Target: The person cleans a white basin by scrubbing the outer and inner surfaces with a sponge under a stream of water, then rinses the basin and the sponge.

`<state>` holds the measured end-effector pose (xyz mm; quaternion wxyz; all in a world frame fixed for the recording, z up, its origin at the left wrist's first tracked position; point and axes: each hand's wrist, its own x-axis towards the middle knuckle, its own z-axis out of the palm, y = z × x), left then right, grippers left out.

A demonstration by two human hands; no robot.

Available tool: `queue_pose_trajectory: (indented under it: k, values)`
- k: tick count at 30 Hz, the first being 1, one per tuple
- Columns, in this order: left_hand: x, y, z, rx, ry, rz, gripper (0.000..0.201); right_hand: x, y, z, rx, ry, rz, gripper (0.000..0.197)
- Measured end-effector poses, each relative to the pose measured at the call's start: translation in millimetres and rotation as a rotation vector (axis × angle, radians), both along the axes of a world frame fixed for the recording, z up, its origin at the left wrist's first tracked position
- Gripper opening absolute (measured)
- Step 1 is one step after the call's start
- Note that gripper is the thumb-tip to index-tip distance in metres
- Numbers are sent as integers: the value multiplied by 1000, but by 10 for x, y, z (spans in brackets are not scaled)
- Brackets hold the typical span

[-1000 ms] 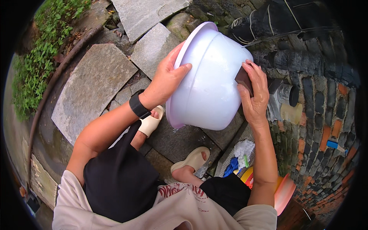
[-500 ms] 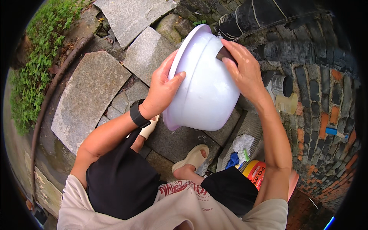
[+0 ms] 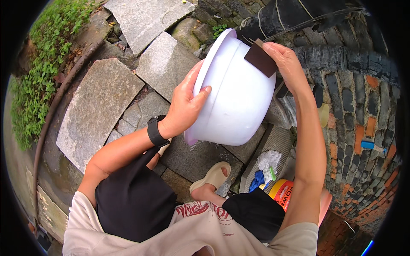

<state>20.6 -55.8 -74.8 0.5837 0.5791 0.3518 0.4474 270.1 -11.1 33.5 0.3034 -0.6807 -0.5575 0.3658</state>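
Note:
A white plastic basin [image 3: 235,98] with a faint lavender tint is tipped on its side above the paving, its rim toward my left. My left hand [image 3: 185,100], a black band on its wrist, grips that rim with the thumb over the outer wall and most fingers hidden behind it. My right hand [image 3: 287,64] pinches a flat, dark brown rectangular scouring pad [image 3: 260,59] by its upper edge. The pad lies over the basin's outer wall near the upper right; whether it touches the wall I cannot tell.
Low on the right, a white frothy-looking clump [image 3: 269,161] and blue cloth [image 3: 257,180] lie beside a red and yellow container [image 3: 282,192]. A brick wall [image 3: 363,170] with a blue-headed brush [image 3: 368,144] rises at right. Stone slabs [image 3: 98,106] pave the left.
My right hand has lifted and moved up and right, and more of the brown pad's flat face shows. The basin and my left hand have shifted slightly right.

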Motion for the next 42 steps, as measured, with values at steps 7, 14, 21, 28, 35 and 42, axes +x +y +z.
queue_pose_trajectory:
  k: [7,14,21,28,35,42]
  values:
    - [-37,-25,23,53,33,14,57,30,127,-124,301,-598,246,34]
    - [-79,66,-10,69,82,57,56,-651,-527,-158,413,-528,561,54]
    - [31,0,-14,42,-9,43,58,-288,-223,-268,476,-801,222,44]
    - [-68,14,-48,67,26,5,58,-726,-602,-197,497,-726,532,54]
    - [-63,-59,12,106,31,-16,56,-414,52,-408,360,-744,138,41]
    - [-72,-79,-92,116,51,36,54,-668,-18,-404,481,-700,385,40]
